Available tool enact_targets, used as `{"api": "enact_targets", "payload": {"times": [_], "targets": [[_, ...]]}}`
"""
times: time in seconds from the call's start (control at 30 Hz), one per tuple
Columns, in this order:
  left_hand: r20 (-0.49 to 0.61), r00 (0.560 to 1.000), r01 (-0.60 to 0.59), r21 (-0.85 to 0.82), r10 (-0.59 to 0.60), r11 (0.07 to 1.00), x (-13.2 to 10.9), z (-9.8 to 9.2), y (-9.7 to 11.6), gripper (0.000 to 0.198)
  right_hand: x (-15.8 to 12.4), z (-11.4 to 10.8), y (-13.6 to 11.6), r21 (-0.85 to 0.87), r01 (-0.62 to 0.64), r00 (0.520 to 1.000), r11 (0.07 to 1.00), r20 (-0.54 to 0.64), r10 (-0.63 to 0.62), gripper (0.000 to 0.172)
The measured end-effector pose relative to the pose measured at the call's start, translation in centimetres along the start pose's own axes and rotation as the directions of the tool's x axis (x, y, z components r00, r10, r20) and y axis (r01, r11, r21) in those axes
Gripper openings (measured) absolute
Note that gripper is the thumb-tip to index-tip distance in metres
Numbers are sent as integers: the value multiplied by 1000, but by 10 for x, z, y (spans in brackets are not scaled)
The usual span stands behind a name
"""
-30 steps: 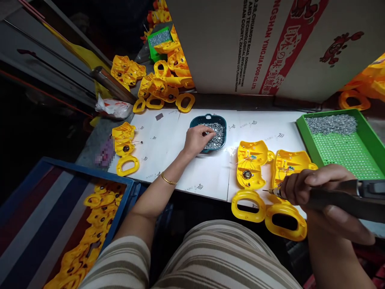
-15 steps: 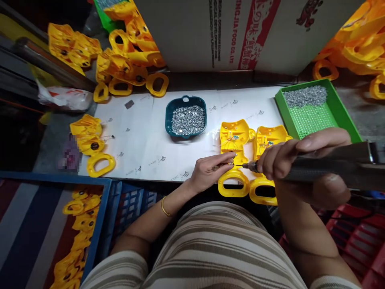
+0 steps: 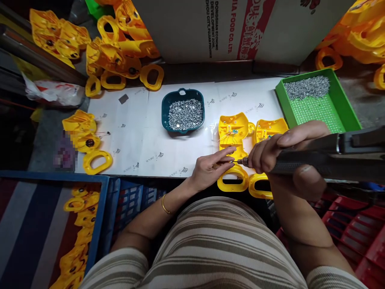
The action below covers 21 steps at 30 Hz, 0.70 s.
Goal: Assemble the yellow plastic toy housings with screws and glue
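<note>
My right hand is wrapped round a dark electric screwdriver, which lies nearly level and points left. Its thin bit reaches the fingertips of my left hand. Those fingers are pinched together on a small screw, mostly hidden between them. Right under the fingertips lies a yellow plastic housing with an oval ring handle, its hollow side up, with thin wires and a small circuit board inside. A second open yellow housing sits beside it, partly covered by my right hand.
A dark green basket of small screws stands mid-table. At the right is a bright green tray with more metal pieces. Yellow housings pile up at the back left, beside a large carton. A blue crate stands front left.
The screwdriver has shifted left, bringing its bit tip closer into my left fingertips. My left hand stays pinched over the same housing. The camera view has tilted slightly.
</note>
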<state>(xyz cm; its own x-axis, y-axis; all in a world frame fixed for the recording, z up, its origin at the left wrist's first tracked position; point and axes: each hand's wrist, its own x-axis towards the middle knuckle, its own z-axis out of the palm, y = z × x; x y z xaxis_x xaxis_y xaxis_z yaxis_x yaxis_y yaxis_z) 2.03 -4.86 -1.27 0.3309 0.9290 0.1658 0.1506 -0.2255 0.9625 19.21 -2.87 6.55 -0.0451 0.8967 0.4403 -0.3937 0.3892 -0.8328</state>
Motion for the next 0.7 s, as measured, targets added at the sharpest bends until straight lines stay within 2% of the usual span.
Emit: {"api": "enact_targets", "payload": {"times": [0.13, 0.23, 0.33, 0.4, 0.47, 0.57, 0.7], "targets": [[28, 999, 21, 31, -21, 999, 0, 2, -1, 44, 0, 2, -2, -17, -50, 999, 999, -17, 50, 23], [29, 999, -39, 118, 36, 992, 0, 0, -2, 49, 1, 0, -3, -28, -46, 998, 999, -31, 46, 23], [-74, 990, -91, 321, 121, 943, 0, -6, -3, 47, 3, -5, -1, -26, -16, 1000, 1000, -2, 16, 23], [-156, 980, -41, 449, 123, 893, -1, -11, -3, 51, 5, -7, 2, -32, 1, 1000, 999, 19, 0, 23], [-181, 981, 37, 526, 69, 850, -3, -14, -4, 67, 8, -6, 7, -37, 6, 1000, 999, -7, -7, 22], [-122, 990, 132, 596, -73, 792, -4, -10, -4, 92, 11, -2, 19, -21, 38, 999, 999, -22, -39, 18], [-75, 976, 205, 636, -204, 744, -4, 0, -4, 100, 13, -1, 43, -34, 51, 998, 998, 34, -50, 24]]}}
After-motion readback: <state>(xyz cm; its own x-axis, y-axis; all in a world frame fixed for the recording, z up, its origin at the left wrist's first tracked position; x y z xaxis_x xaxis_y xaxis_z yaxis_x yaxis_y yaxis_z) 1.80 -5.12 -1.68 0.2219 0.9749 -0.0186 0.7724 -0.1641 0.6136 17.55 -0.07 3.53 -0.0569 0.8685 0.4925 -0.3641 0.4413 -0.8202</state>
